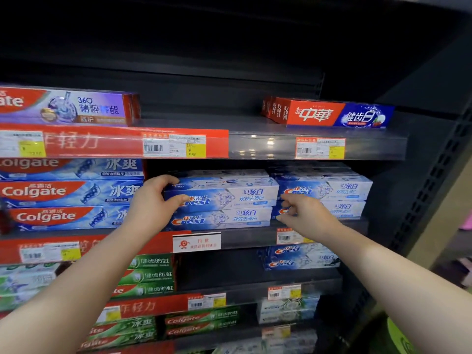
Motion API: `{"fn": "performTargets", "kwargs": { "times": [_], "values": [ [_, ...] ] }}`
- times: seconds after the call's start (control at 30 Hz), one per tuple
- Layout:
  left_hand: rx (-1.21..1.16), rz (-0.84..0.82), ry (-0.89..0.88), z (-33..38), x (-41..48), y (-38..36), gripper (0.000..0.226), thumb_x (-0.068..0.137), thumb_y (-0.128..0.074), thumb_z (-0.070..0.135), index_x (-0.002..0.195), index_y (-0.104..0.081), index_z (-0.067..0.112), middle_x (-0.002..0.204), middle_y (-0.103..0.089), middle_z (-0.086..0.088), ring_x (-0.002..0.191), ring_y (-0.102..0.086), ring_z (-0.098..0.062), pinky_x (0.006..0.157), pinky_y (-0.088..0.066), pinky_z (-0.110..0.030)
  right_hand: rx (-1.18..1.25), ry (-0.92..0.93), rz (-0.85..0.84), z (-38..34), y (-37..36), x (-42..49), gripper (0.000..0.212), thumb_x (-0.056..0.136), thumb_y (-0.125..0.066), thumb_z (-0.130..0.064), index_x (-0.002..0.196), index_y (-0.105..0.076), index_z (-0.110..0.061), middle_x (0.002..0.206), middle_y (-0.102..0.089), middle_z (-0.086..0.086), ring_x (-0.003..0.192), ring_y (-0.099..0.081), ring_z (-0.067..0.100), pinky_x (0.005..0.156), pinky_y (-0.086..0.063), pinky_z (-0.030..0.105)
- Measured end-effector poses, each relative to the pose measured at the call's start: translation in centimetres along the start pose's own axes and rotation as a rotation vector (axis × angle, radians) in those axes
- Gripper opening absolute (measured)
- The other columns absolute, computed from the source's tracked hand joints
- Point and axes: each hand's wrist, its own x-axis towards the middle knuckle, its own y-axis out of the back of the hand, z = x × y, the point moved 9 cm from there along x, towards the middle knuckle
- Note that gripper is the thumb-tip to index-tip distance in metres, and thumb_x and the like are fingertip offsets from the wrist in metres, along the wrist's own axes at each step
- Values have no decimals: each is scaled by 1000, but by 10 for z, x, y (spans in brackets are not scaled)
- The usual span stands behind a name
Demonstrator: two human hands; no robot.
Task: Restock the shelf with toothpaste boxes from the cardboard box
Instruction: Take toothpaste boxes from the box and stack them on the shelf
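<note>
In the middle of the frame, the left hand [153, 200] holds the left end of the top Crest box [229, 194]. Its fingers [166, 179] are curled over the upper edge and the thumb presses on the front face, so the hand is clamped on this box. The box lies on a second Crest box [224, 218] on the middle shelf [250, 238], just beside another Crest stack [332, 190] to the right and the Colgate boxes [63, 192] to the left. The right hand [304, 213] is near the right end of the same box with loosely bent fingers, a little apart, and it holds nothing; I cannot tell if it touches the carton. The cardboard box is not visible. I judge that this box is almost in its place and needs only to be aligned. More work seems left: dark board shows on the upper shelf [204, 121] and on the lower shelf [219, 274] between the products.
</note>
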Motion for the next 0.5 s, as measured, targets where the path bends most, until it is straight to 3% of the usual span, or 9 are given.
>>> {"fn": "performTargets", "kwargs": {
  "times": [0.13, 0.3, 0.4, 0.5],
  "values": [
    [20, 47, -57, 5, -5, 0, 38, 82, -65, 11, 118, -57, 6, 122, -54, -15, 114, -50, -29, 97, -36, -32, 32, 49, -16, -11, -10, -3, 41, 85, -58, -20, 126, -52, -22, 117, -61, 2, 95, -59, 16, 87, -48, 33],
    [-25, 47, 1, -3, -11, -2, 48, 87, -57, 8, 133, -44, 7, 136, -47, -15, 126, -42, -28, 106, -30, -32, 87, 74, 12, -15, -14, -7, 37, 86, -55, -14, 121, -57, -24, 110, -64, -2, 87, -64, 17, 82, -49, 31],
    [-80, 8, 89, -13, -19, -5, 64, 89, -57, 15, 145, -25, 16, 142, -44, -8, 127, -45, -27, 103, -35, -35, 123, 59, 43, -12, -15, -8, 36, 86, -53, -11, 120, -59, -21, 108, -67, 1, 86, -64, 18, 83, -51, 33],
    [-150, -50, 165, -30, -33, -12, 73, 86, -60, 18, 146, -18, 22, 130, -56, 0, 116, -55, -22, 91, -44, -33, 190, 28, 19, -9, -20, -9, 43, 86, -54, -14, 127, -53, -27, 112, -64, -2, 89, -63, 13, 87, -50, 29]
  ]
}}
